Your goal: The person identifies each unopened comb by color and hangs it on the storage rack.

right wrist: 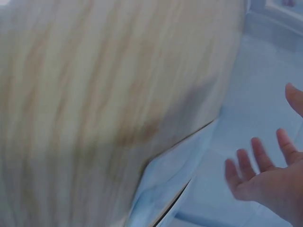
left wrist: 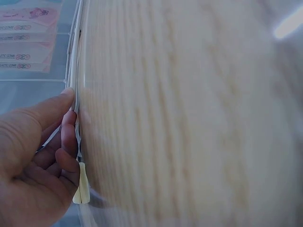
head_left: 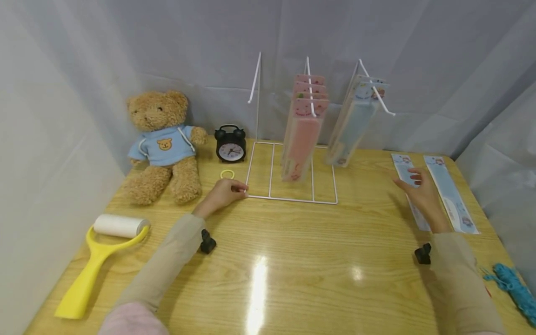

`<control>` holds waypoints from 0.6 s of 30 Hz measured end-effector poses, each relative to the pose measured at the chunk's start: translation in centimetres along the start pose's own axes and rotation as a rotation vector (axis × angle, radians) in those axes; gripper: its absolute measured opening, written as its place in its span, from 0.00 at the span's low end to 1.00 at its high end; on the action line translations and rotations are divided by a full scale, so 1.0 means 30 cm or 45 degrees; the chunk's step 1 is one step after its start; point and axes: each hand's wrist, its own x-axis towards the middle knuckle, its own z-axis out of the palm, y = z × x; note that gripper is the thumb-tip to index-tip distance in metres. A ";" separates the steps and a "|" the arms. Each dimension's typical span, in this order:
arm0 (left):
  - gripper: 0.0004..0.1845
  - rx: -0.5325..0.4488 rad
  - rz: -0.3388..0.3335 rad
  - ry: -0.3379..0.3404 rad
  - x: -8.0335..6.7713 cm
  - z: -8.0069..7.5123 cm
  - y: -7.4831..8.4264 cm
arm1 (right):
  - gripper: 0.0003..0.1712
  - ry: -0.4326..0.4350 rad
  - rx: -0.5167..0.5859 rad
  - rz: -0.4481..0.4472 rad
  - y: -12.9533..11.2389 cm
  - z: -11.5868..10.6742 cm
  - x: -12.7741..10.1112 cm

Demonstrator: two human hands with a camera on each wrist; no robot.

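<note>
Pale wood-grain table [head_left: 293, 260], smooth and glossy, with bright glare near the front edge. Thin wire rack [head_left: 291, 172] towards the back edge, coated white, smooth, faintly shiny. Clear glossy plastic sleeves over pink card packets [head_left: 302, 135] and blue card packets [head_left: 355, 123] hung on its hooks; same slick film on the flat packets [head_left: 450, 193] by the right edge. Fuzzy tan plush on the teddy bear [head_left: 163, 144] at the back left corner, with a soft matt cloth top. Shiny black clock [head_left: 230, 143], glazed face. Smooth yellow plastic handle and matt white paper roll on the lint roller [head_left: 100, 251] near the left edge. Rough teal yarn [head_left: 512, 286] at the front right corner. Matt beige cloth sleeves [head_left: 167, 260].
</note>
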 end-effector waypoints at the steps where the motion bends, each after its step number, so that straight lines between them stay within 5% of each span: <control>1: 0.15 -0.004 0.001 0.002 0.000 0.000 0.000 | 0.47 -0.018 -0.017 0.029 0.006 -0.005 0.000; 18: 0.13 0.003 0.082 0.038 0.001 0.004 -0.006 | 0.57 -0.211 -0.292 0.179 0.115 -0.042 0.015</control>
